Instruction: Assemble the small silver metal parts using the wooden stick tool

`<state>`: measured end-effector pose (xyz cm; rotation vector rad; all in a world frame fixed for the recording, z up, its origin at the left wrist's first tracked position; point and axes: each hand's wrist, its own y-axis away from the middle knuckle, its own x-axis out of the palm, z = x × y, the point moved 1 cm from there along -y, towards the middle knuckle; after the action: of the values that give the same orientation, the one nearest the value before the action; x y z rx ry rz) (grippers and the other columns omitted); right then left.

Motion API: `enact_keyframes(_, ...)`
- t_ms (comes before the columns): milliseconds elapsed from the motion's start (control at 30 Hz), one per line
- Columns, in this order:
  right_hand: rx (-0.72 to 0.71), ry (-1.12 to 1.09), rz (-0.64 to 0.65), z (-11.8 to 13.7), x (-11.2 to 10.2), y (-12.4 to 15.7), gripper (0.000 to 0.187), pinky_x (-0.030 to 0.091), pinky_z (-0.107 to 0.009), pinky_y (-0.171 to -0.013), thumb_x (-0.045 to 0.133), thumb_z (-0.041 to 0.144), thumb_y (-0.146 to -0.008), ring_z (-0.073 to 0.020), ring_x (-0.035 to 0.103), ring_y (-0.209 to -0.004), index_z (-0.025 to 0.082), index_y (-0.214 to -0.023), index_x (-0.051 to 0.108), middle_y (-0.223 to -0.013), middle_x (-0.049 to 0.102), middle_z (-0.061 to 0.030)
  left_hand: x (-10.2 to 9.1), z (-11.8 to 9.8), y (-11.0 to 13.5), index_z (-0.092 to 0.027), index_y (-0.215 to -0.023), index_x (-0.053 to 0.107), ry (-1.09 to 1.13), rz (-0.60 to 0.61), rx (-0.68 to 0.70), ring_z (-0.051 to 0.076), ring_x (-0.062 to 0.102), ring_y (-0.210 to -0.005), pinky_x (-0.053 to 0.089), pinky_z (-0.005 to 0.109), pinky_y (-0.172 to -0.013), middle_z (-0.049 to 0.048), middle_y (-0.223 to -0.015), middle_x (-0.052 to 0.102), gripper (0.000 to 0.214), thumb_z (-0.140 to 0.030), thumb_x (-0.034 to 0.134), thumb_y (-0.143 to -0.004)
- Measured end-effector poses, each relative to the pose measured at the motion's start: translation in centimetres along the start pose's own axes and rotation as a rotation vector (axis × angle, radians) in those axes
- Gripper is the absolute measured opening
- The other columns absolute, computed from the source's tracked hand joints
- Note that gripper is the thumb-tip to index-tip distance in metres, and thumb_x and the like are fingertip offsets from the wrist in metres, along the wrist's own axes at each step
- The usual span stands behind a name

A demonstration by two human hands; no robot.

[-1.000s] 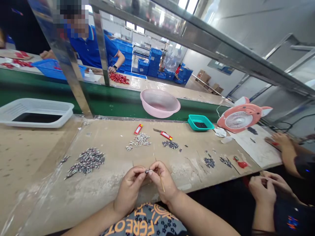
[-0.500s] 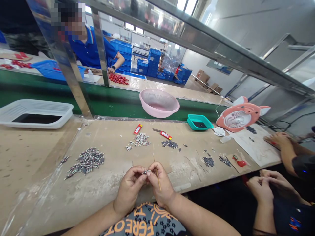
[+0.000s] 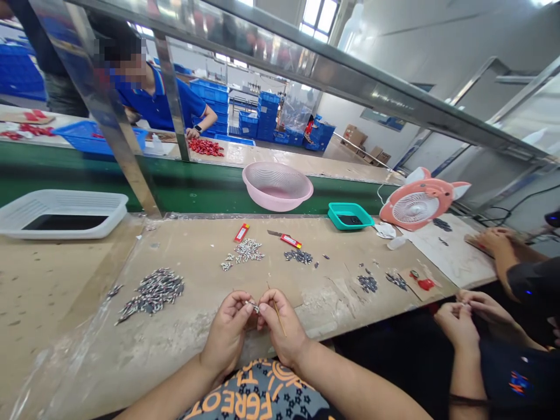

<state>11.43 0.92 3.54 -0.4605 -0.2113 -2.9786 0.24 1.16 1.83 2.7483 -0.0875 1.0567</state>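
The small piece (image 3: 254, 306) shows paler than a moment ago, so it has probably been turned, with handling unfinished. The left hand (image 3: 226, 331) pinches it; the right hand (image 3: 286, 337), pressed together at its four o'clock end, also holds a thin stick (image 3: 279, 318).

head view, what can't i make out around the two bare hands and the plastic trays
Small grey-and-white piece: head view, partly covered by the bare left hand and bare right hand.
White ribbed plastic tray: head view, cut off by the left edge.
Black contents of the turquoise plastic tray: head view, too small to identify.
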Motion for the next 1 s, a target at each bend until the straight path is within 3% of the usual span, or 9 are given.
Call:
enact_keyframes(133, -0.134, 0.203, -0.004, 0.1, -1.7, -0.5, 0.015, 0.040, -0.023, -0.059, 0.054, 0.034, -0.085, -0.0109, 0.047, -0.061, 0.019, -0.086, 0.049, -0.067, 0.049, 0.0036, 0.2, -0.2, 0.1, -0.020, -0.090, 0.058, -0.016, -0.049, -0.026, 0.011, 0.056, -0.066, 0.046, 0.022, -0.066, -0.0024, -0.073, 0.059, 0.019, -0.024, 0.068, -0.074)
enact_keyframes(267, -0.350, 0.836, -0.145, 1.9, -7.2, -2.5, 0.013, 0.043, -0.025, -0.065, 0.048, 0.030, -0.086, -0.0136, 0.051, -0.068, 0.019, -0.085, 0.056, -0.073, 0.055, 0.0000, -1.2, -1.7, 0.3, -0.022, -0.093, 0.060, -0.202, -0.123, 0.090, 0.011, 0.056, -0.069, 0.046, 0.022, -0.066, -0.0015, -0.081, 0.061, 0.023, -0.030, 0.069, -0.073)
enact_keyframes(400, -0.345, 1.195, -0.331, 5.0, -14.5, -4.7, 0.019, 0.042, -0.030, -0.081, 0.046, 0.020, -0.085, -0.0182, 0.054, -0.088, 0.017, -0.095, 0.061, -0.093, 0.059, -0.0065, -5.3, -6.5, -0.6, -0.023, -0.086, 0.065, -0.949, -0.110, 0.361, 0.021, 0.060, -0.078, 0.046, 0.032, -0.074, 0.0042, -0.084, 0.067, 0.025, -0.041, 0.067, -0.069)
enact_keyframes(500, -0.268, 1.321, -0.330, 6.2, -18.1, -5.7, 0.022, 0.039, -0.031, -0.083, 0.047, 0.014, -0.083, -0.0191, 0.053, -0.089, 0.017, -0.096, 0.065, -0.092, 0.059, -0.0075, -8.7, -11.1, -1.5, -0.028, -0.076, 0.067, -1.515, -0.122, 0.569, 0.028, 0.061, -0.085, 0.044, 0.041, -0.083, 0.0019, -0.083, 0.071, 0.031, -0.056, 0.057, -0.069)
enact_keyframes(533, -0.240, 1.358, -0.313, 6.3, -18.7, -5.9, 0.023, 0.039, -0.030, -0.083, 0.048, 0.013, -0.083, -0.0191, 0.053, -0.089, 0.017, -0.097, 0.066, -0.091, 0.059, -0.0074, -9.7, -12.4, -1.8, -0.030, -0.080, 0.065, -1.640, -0.162, 0.535, 0.028, 0.061, -0.087, 0.044, 0.043, -0.084, -0.0016, -0.085, 0.071, 0.032, -0.057, 0.051, -0.073)
enact_keyframes(667, -0.151, 1.470, -0.246, 6.1, -19.1, -7.0, 0.024, 0.037, -0.026, -0.080, 0.051, 0.013, -0.084, -0.0184, 0.053, -0.091, 0.019, -0.102, 0.066, -0.093, 0.060, -0.0069, -12.3, -15.3, -2.4, -0.026, -0.076, 0.064, -1.848, -0.163, 0.389, 0.031, 0.063, -0.081, 0.047, 0.046, -0.075, -0.0015, -0.077, 0.071, 0.045, -0.065, 0.041, -0.073)
enact_keyframes(767, -0.113, 1.523, -0.228, 6.3, -18.9, -7.6, 0.021, 0.036, -0.025, -0.077, 0.052, 0.013, -0.084, -0.0182, 0.053, -0.090, 0.018, -0.098, 0.067, -0.093, 0.060, -0.0070, -12.5, -15.4, -2.5, -0.024, -0.079, 0.065, -1.842, -0.107, 0.475, 0.036, 0.062, -0.086, 0.044, 0.051, -0.081, 0.0048, -0.083, 0.072, 0.049, -0.068, 0.044, -0.070)
enact_keyframes(900, -0.127, 1.554, -0.199, 7.4, -18.0, -7.4, 0.014, 0.037, -0.026, -0.073, 0.052, 0.012, -0.083, -0.0180, 0.053, -0.084, 0.015, -0.088, 0.066, -0.087, 0.060, -0.0073, -9.8, -13.3, -1.8, -0.026, -0.087, 0.068, -1.597, -0.078, 0.504, 0.032, 0.059, -0.099, 0.041, 0.046, -0.090, 0.0051, -0.096, 0.071, 0.041, -0.061, 0.054, -0.070)
enact_keyframes(1000, -0.204, 1.536, -0.094, 7.7, -14.8, -5.8, 0.014, 0.038, -0.026, -0.074, 0.051, 0.013, -0.084, -0.0169, 0.052, -0.083, 0.017, -0.088, 0.064, -0.087, 0.058, -0.0057, -5.8, -10.1, -0.2, -0.025, -0.082, 0.071, -1.219, -0.039, 0.318, 0.030, 0.060, -0.093, 0.045, 0.037, -0.081, 0.0073, -0.093, 0.071, 0.034, -0.053, 0.065, -0.066)
